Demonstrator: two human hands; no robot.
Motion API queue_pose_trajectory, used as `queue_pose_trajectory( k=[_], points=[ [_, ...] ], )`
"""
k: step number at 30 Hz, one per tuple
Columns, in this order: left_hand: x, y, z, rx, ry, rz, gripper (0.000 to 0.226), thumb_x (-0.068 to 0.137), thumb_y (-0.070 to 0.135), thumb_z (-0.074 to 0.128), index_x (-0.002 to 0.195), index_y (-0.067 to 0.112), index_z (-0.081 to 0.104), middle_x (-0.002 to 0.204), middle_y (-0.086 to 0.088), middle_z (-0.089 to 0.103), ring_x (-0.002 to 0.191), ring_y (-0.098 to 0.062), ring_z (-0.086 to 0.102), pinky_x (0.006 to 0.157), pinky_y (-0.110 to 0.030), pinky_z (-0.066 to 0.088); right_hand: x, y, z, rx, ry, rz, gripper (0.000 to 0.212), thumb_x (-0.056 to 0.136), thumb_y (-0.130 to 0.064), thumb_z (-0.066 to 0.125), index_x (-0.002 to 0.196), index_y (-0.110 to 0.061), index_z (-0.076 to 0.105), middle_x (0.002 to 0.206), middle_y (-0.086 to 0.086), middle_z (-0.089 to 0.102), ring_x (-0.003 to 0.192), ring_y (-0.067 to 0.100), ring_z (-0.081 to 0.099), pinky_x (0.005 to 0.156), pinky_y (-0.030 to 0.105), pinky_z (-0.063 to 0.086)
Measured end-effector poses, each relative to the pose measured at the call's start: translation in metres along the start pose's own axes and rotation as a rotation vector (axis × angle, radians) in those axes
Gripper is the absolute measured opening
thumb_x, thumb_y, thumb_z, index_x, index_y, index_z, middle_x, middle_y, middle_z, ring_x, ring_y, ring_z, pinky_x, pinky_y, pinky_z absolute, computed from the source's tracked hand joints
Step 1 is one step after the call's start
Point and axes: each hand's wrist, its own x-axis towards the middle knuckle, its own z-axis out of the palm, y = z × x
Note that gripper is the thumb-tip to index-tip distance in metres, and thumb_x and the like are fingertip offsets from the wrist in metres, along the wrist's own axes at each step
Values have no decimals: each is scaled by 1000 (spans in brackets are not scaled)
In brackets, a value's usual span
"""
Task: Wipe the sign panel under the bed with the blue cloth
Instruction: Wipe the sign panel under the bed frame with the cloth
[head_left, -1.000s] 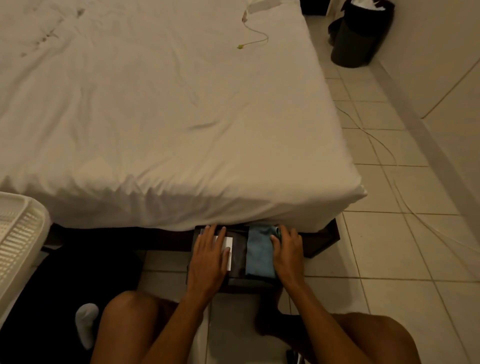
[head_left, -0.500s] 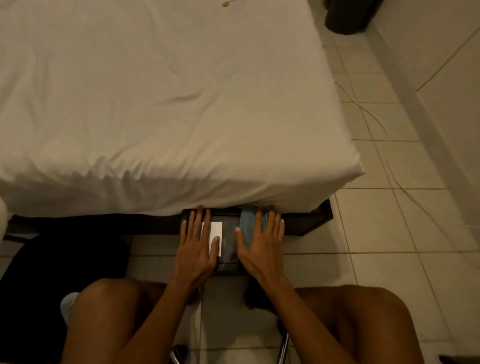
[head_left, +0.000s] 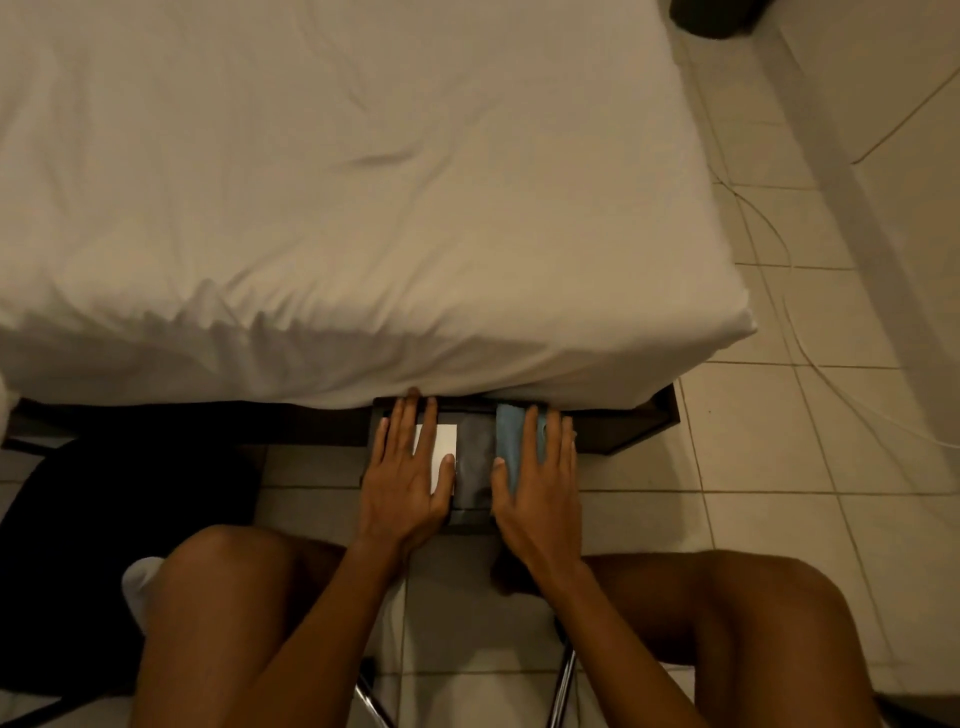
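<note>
A dark sign panel (head_left: 475, 478) sticks out on the floor from under the foot of the bed (head_left: 332, 197), its far part hidden by the overhanging sheet. A white label (head_left: 441, 441) lies on its left part. My left hand (head_left: 408, 473) rests flat on the panel over that label, fingers spread. The folded blue cloth (head_left: 509, 441) lies on the panel's right part. My right hand (head_left: 537, 483) presses flat on the cloth, fingers apart and pointing toward the bed.
My bare knees frame the bottom of the view, with chrome chair legs (head_left: 563, 686) between them. A black bag or cushion (head_left: 104, 519) and a white sock (head_left: 137, 582) lie at the left. A thin cable (head_left: 779, 270) runs over the tiled floor at right, near the wall.
The view has tilted down and closer. My right hand went from gripping the cloth's right edge to lying flat on top of it. My left hand stayed on the label.
</note>
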Motion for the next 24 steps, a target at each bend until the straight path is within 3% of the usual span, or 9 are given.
queue_pose_trajectory(
  k=[12,24],
  points=[
    [-7,4,4,-37,-17,-8,72,97,51,31,158,21,6,167,-2,-1,155,-16,-2,126,-37,5,-8,5,1,-29,-37,65,79,90,-53,33,155,-21,1,163,4,-2,148,29,-6,119,47,12],
    [-18,13,-1,-59,-68,-44,72,98,55,26,158,24,3,167,-1,-4,155,-16,-5,125,-33,-4,-17,6,-2,-54,-69,107,80,89,-52,36,155,-23,2,162,2,-7,147,28,-2,116,48,21]
  ],
)
